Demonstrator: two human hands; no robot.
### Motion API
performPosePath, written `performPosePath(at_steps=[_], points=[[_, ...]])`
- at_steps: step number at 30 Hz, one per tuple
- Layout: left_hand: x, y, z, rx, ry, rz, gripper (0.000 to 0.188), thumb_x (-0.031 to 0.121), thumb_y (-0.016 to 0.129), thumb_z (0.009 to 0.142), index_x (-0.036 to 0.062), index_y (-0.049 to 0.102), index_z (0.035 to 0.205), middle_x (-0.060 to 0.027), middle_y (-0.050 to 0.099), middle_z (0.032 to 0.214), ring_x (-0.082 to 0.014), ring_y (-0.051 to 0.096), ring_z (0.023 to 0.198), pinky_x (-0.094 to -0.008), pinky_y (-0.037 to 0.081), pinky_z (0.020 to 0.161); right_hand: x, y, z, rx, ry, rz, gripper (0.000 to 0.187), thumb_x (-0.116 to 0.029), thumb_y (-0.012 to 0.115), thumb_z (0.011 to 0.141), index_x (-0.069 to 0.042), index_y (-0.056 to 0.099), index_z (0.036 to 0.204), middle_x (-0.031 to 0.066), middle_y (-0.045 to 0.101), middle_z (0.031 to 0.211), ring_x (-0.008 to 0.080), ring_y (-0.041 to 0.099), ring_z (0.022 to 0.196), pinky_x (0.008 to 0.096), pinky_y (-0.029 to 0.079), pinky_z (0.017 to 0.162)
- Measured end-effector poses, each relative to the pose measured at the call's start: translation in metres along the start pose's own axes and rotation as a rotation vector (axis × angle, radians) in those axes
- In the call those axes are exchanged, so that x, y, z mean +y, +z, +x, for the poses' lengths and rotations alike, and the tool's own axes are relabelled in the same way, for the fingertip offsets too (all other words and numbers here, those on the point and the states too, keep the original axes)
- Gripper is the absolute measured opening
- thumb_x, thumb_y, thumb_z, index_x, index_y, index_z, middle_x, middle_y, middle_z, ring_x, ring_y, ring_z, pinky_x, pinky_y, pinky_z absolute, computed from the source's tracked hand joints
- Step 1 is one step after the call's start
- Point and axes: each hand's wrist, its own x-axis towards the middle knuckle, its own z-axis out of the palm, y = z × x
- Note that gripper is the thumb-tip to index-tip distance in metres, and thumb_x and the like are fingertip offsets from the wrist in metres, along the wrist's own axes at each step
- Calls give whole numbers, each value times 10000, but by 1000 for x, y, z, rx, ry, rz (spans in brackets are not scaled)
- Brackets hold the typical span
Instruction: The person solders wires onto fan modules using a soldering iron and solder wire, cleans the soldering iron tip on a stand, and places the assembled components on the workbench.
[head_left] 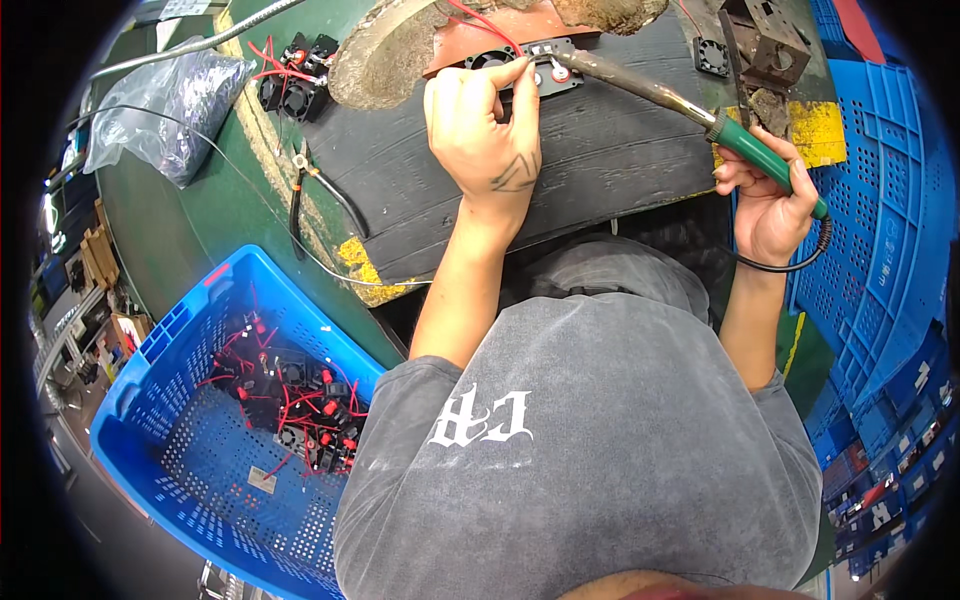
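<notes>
My right hand is wrapped round the green handle of a soldering iron. The iron's dark tip reaches left to a small black panel that carries a round fan and a red-and-white part. Over the panel's left side, my left hand is closed, thumb and forefinger pinching a thin red wire close to the iron's tip. The hand covers part of the fan. Behind the panel lies a reddish-brown block between rough, crusted pieces.
Pliers, several small fans with red wires and a clear plastic bag lie left on the bench. A small fan and a rusty metal stand are at right. A blue crate holds wired parts; blue baskets stand right.
</notes>
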Motion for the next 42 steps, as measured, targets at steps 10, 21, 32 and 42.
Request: performPosePath(at_steps=[10, 21, 32, 42], points=[[-1, -5, 2, 3, -18, 13, 124, 42, 767, 737, 66, 694, 833, -15, 428, 645, -184, 420, 620, -312, 365, 610, -1, -3, -5, 0, -3, 5, 550, -363, 330, 974, 87, 547, 1206, 312, 660, 1011, 304, 689, 749, 353, 565, 628], [1, -4, 2, -3, -12, 21, 129, 38, 763, 732, 70, 698, 839, -16, 430, 648, -186, 419, 620, -310, 362, 603, 2, -1, 5, -8, -4, 12, 557, -367, 335, 971, 91, 549, 1205, 314, 661, 1002, 310, 692, 758, 351, 568, 632], [0, 1, 5, -32, 9, 55, 121, 50, 765, 733, 71, 680, 817, -31, 505, 678, -199, 464, 646, -321, 386, 621, 1, 2, 9, 25, 5, 5, 558, -365, 331, 973, 91, 545, 1211, 313, 662, 1005, 299, 694, 752, 349, 570, 633], [2, 0, 5, -40, 40, 90, 127, 50, 770, 729, 69, 681, 818, -49, 536, 713, -224, 500, 694, -335, 403, 654, 2, 1, 10, 15, 2, 22, 554, -362, 346, 969, 98, 547, 1202, 317, 658, 1009, 306, 692, 754, 344, 577, 634]])
